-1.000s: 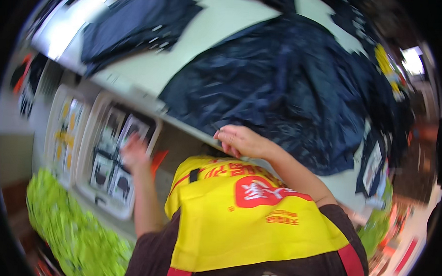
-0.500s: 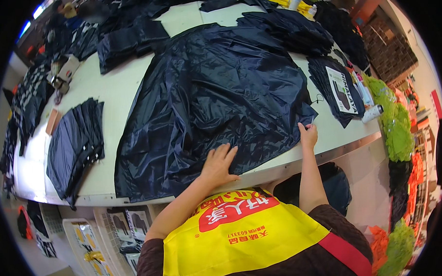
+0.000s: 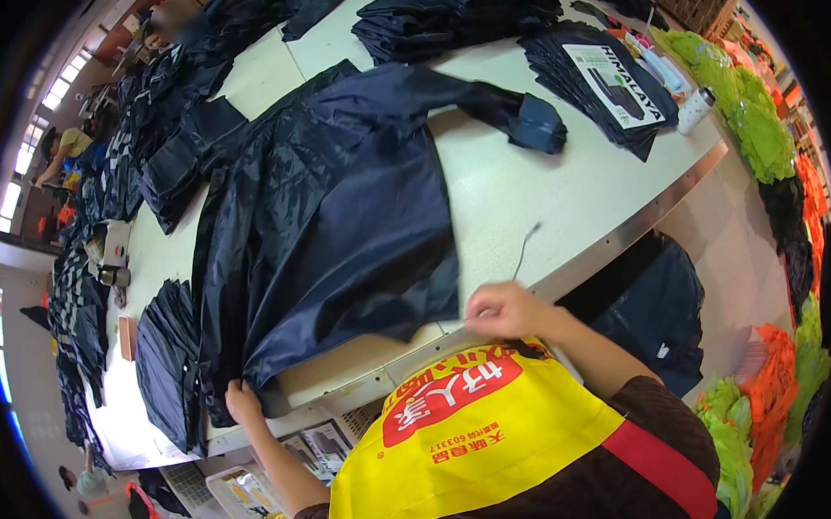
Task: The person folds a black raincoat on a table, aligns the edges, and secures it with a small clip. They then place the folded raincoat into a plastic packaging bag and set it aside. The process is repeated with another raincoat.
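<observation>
A dark navy raincoat [image 3: 343,230] lies spread over the white table [image 3: 500,208], one sleeve stretched to the right with its cuff folded. My left hand [image 3: 243,402] is closed on the coat's hem at the near left corner. Close to the right end of the hem, over the table's front edge, my right hand [image 3: 514,311] is closed. What it holds, if anything, is hidden by its fingers. The hem between my hands hangs in a blurred curve. A thin dark cord [image 3: 526,250] lies on the table just beyond my right hand.
Folded dark garments [image 3: 169,361] lie at the left, with another stack [image 3: 451,23] at the back. A fanned pile of dark packages [image 3: 595,87] sits at the back right beside a white bottle [image 3: 695,111]. Lime-green cloth [image 3: 741,106] is heaped beyond the table's right edge.
My left hand has gone from lying flat on the cloth to gripping the left hem. My right hand has moved left and nearer me. The coat has shifted left, and its right sleeve now shows.
</observation>
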Action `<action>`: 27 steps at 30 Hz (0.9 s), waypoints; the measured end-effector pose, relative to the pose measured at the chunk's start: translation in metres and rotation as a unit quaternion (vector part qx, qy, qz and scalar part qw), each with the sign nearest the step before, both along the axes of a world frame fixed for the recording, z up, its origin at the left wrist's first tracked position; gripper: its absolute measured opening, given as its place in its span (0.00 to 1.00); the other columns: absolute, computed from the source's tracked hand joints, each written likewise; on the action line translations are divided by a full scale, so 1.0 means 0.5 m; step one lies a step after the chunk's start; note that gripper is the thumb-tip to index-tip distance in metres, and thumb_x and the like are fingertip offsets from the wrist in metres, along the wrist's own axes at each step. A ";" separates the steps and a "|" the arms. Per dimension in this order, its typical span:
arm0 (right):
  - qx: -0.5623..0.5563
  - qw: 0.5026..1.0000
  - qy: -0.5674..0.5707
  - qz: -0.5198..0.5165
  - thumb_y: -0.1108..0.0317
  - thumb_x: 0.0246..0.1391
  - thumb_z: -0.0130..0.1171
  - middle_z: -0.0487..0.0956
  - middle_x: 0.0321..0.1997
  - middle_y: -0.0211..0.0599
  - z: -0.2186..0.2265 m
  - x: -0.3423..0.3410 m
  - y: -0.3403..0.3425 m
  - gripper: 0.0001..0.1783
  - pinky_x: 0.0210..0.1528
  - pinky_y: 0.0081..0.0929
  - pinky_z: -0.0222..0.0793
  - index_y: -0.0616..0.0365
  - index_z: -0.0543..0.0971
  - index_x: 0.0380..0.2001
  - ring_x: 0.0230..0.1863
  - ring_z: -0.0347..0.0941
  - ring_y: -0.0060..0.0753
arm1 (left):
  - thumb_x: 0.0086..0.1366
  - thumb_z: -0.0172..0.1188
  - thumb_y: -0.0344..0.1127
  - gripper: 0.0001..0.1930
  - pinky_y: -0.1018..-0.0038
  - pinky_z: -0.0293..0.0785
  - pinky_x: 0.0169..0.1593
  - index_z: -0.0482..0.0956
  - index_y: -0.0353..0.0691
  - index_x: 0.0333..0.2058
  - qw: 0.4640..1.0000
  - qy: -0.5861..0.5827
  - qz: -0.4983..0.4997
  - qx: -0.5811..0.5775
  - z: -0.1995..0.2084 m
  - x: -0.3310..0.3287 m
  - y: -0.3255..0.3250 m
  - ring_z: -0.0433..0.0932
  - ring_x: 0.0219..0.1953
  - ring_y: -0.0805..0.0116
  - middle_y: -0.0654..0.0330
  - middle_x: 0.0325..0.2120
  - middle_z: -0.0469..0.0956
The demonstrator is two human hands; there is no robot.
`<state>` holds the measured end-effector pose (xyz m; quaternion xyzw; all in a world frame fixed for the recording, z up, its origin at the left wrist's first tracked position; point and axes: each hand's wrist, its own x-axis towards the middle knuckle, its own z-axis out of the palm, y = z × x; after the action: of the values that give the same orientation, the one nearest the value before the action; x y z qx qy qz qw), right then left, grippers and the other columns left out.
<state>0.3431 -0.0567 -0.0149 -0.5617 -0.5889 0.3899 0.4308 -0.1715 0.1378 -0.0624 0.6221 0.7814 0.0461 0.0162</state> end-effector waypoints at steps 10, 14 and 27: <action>-0.137 0.765 -0.091 -0.623 0.47 0.38 0.67 0.78 0.36 0.53 -0.207 0.430 0.041 0.35 0.44 0.35 0.69 0.70 0.76 0.39 0.39 0.75 0.48 | 0.54 0.56 0.33 0.18 0.53 0.58 0.58 0.75 0.40 0.46 0.880 -0.047 -0.458 0.118 0.055 0.514 -0.086 0.65 0.57 0.54 0.51 0.50 0.70; -0.135 0.841 0.206 -0.482 0.61 0.42 0.66 0.79 0.33 0.39 -0.202 0.437 0.087 0.22 0.36 0.25 0.70 0.67 0.77 0.36 0.32 0.76 0.31 | 0.57 0.55 0.35 0.17 0.48 0.54 0.59 0.76 0.39 0.46 0.865 -0.060 -0.493 -0.070 -0.034 0.554 -0.106 0.65 0.58 0.55 0.52 0.50 0.72; 0.167 0.979 -0.018 0.118 0.70 0.46 0.64 0.78 0.33 0.34 0.250 -0.113 0.188 0.16 0.29 0.13 0.67 0.61 0.78 0.41 0.31 0.71 0.15 | 0.51 0.66 0.27 0.33 0.72 0.68 0.50 0.57 0.32 0.54 0.633 -0.725 -0.269 -0.036 0.181 0.666 -0.205 0.71 0.47 0.67 0.55 0.47 0.68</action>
<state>0.2867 0.0371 0.1102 -0.4149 -0.7159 0.3239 0.4588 0.1616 0.0354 0.0279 0.5697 0.3175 0.4480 0.6115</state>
